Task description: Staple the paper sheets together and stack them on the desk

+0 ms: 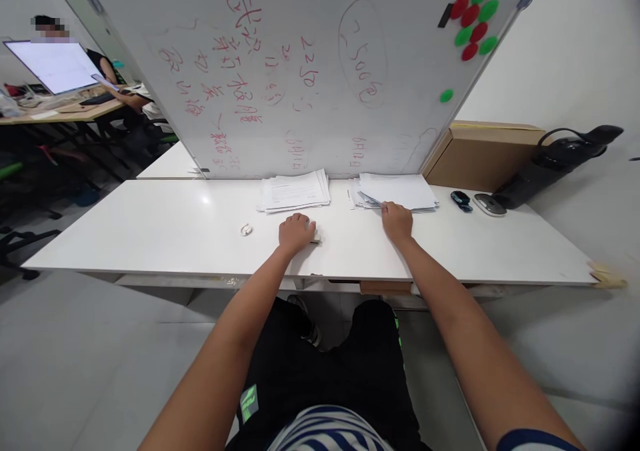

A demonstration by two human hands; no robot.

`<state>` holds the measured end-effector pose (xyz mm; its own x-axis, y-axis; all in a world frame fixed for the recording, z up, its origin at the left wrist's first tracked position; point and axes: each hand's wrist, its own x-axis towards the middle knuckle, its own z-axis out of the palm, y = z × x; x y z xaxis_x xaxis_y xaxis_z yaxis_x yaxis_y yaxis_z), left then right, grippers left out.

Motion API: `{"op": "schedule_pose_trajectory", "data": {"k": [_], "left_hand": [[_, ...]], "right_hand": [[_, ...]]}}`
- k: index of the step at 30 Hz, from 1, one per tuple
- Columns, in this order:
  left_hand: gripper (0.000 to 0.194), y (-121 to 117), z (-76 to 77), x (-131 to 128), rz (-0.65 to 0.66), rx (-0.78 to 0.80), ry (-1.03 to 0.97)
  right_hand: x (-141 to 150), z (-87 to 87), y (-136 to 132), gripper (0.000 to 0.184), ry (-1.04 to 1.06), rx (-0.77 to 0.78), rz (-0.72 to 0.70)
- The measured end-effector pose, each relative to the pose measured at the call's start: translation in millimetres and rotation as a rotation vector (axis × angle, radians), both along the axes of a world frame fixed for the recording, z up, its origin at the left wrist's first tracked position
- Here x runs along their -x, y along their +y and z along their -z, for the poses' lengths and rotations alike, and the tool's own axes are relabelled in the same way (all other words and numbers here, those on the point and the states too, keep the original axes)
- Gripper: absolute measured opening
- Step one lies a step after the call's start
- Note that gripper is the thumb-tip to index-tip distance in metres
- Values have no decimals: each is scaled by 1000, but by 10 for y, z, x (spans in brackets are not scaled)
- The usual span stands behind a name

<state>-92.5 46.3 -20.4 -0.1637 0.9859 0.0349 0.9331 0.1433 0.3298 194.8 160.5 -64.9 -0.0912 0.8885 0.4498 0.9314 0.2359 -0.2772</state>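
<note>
While the right hand (pixel 397 222) pinched the near edge of a paper stack (pixel 400 188), right of centre, the left hand (pixel 296 232) curled over a small object (pixel 315 240).
Whether the left gripped it, one could not tell. Taking hold of sheets (pixel 371 200) seemed the step; the next move probably called for a level pull. The whiteboard (pixel 323 128) closed off the upper middle; the desk (pixel 150 228) offered open room at centre left, its front edge running below both hands.
</note>
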Motion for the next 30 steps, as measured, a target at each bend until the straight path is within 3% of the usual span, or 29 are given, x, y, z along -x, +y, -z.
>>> {"op": "schedule_pose_trajectory", "data": {"k": [8,15,25,28,30], "left_hand": [[40,7,32,14,-2,-25,-25],[39,21,39,23,-3,-34,-23],[40,25,52,12,-5,-49,-29],[40,19,53,4,-14,-51,-23],[40,13,54,7,-16,-58,-24]], "right_hand": [[-51,65,28,25,65,-89,-94],[-56,64,31,27,53,-75,-117],[-32,40,47,37,-11,-98,-12],[-47,-45,91,36,2,-159,-35],[-75,-201,129,37,58,-228,-18]]}}
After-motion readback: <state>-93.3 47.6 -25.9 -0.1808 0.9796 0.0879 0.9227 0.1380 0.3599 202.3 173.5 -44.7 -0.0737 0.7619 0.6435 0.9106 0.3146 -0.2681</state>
